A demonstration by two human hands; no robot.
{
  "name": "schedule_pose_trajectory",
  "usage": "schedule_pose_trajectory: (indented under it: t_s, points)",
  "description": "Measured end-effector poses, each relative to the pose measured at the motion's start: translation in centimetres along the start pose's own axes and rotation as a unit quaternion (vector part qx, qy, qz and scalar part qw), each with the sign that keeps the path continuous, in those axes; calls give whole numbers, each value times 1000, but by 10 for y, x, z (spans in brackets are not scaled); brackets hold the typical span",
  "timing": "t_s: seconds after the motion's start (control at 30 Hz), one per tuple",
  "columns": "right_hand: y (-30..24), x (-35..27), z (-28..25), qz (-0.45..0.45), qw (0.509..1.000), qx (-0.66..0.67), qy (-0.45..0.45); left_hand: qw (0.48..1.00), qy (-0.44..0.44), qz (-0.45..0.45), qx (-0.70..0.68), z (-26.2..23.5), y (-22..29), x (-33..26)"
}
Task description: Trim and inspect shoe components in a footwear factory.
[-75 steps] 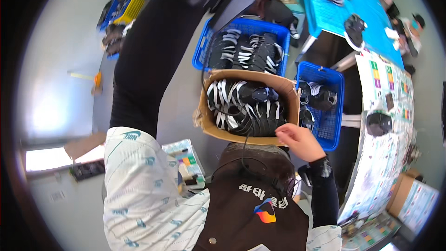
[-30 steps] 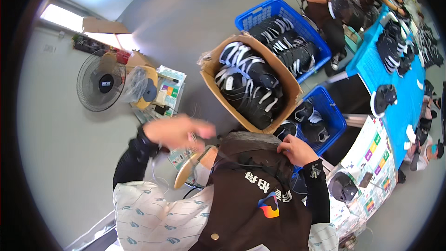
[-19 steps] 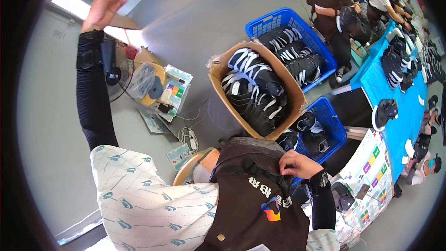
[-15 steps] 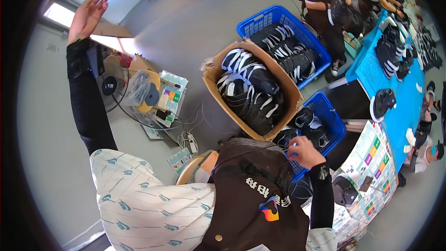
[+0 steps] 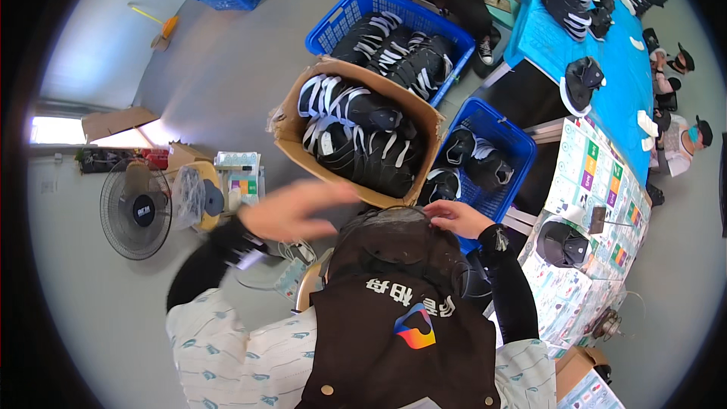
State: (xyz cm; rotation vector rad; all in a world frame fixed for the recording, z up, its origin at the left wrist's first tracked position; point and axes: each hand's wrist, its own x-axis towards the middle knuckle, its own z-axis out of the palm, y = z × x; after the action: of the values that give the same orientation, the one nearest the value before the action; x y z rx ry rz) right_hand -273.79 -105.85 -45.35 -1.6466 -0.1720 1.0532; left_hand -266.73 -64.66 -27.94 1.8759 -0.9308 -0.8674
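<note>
My left hand (image 5: 299,209), smeared by motion, hangs in front of the cardboard box with its fingers stretched out and nothing seen in it. My right hand (image 5: 460,220) is at the right edge of the dark cloth over my lap, fingers loosely apart; whether it touches the cloth I cannot tell. A brown apron (image 5: 348,348) covers my front. Just ahead, the open cardboard box (image 5: 284,125) is filled with black shoes (image 5: 363,153) with white stripes. Beside my right hand, a blue basket (image 5: 522,153) holds several black shoes (image 5: 488,169).
Behind the box stands a larger blue basket (image 5: 326,24) of striped shoes. A fan (image 5: 142,208) is at the left. To the right run a blue-covered table (image 5: 617,117) with shoes and a paper-covered surface (image 5: 587,280) bearing a black cap (image 5: 562,242). Other people sit farther off.
My left hand has swung down from high at the left to near the box. My right hand has shifted left to the cloth's edge. The view has turned rightward.
</note>
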Motion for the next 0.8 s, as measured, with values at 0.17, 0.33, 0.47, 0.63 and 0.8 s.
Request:
schedule_pose_trajectory:
  t_s: [0.17,0.33,0.47,0.63,0.8]
  points:
    - [6,-13,13,45,989,-128,61,957,-236,-167,-39,61,-24,17]
    - [-22,-40,-23,2,955,-134,263,995,-17,-82,-46,12,-35,3]
    - [-107,-59,-38,-68,912,-95,392,857,392,6,-334,-69,-25,66]
    - [-206,-31,2,-213,943,120,226,687,472,248,-493,-132,37,141]
    - [-250,5,43,-291,914,192,208,645,439,308,-545,-126,103,207]
